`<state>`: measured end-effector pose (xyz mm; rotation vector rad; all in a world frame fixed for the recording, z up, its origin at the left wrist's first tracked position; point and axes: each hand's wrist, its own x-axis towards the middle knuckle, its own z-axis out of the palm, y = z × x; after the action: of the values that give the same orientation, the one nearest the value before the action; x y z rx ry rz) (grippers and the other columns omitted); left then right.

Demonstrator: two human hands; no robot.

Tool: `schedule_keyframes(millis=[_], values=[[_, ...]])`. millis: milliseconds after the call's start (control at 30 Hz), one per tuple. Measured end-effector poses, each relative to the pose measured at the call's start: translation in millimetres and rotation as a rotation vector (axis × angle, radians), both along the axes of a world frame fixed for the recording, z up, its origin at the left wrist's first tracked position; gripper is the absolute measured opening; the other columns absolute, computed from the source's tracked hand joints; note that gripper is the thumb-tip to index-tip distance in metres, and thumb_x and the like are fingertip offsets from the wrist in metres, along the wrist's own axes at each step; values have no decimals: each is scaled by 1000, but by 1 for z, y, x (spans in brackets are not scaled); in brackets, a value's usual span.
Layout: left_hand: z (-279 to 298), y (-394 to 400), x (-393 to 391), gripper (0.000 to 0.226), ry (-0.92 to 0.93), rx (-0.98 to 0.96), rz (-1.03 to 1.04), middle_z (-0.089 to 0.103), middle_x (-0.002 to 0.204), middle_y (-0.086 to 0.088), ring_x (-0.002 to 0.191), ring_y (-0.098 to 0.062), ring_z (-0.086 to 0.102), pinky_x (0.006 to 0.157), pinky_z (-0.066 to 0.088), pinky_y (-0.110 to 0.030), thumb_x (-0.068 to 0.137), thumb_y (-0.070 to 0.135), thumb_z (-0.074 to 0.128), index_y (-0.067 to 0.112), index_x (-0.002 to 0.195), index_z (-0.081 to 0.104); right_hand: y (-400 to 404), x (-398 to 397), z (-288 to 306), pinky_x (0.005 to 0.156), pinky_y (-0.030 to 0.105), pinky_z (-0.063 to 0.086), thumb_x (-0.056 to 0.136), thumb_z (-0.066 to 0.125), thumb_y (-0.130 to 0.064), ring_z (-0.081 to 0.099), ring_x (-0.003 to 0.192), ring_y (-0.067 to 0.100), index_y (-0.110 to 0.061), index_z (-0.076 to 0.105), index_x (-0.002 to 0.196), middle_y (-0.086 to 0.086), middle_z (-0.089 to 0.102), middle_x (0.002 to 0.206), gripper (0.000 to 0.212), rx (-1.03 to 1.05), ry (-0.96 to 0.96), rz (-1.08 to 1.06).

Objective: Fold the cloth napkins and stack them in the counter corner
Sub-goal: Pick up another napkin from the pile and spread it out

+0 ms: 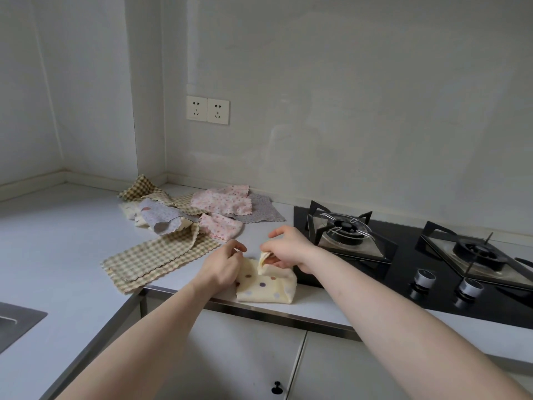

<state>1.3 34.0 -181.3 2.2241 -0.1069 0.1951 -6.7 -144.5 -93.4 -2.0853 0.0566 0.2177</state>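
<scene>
Head view: your right hand [284, 249] pinches a corner of the dotted napkin [265, 287] mid-fold on the counter [57, 241]; left hand [223, 262] rests on it, fingers curled. Beyond your fingers, unfolded napkins [199, 215] wait. Next: lay the corner flat.
</scene>
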Motion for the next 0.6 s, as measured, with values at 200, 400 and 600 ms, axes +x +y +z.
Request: schedule_keyframes(millis=[200, 400, 600], values=[[0, 2, 2, 23, 2, -75, 6, 69, 101, 5, 100, -20, 63, 89, 47, -34, 97, 23, 46, 28, 109, 65, 23, 3, -21, 66, 32, 63, 85, 71, -6, 72, 64, 20, -19, 44, 135, 14, 75, 98, 58, 8, 97, 56], [1, 4, 1, 26, 7, -104, 8, 67, 100, 8, 92, -15, 63, 83, 48, -34, 86, 36, 50, 31, 107, 64, 4, -4, -21, 60, 30, 60, 88, 68, -13, 71, 59, 18, -21, 52, 128, 11, 75, 88, 44, -219, -91, 124], [1, 2, -1, 51, -27, -42, 21, 64, 111, 9, 93, -15, 65, 85, 49, -33, 70, 38, 50, 29, 119, 59, -17, -40, -28, 71, 19, 48, 78, 82, -42, 56, 62, -5, -28, 73, 96, -11, 72, 88, 24, -436, -408, 329]])
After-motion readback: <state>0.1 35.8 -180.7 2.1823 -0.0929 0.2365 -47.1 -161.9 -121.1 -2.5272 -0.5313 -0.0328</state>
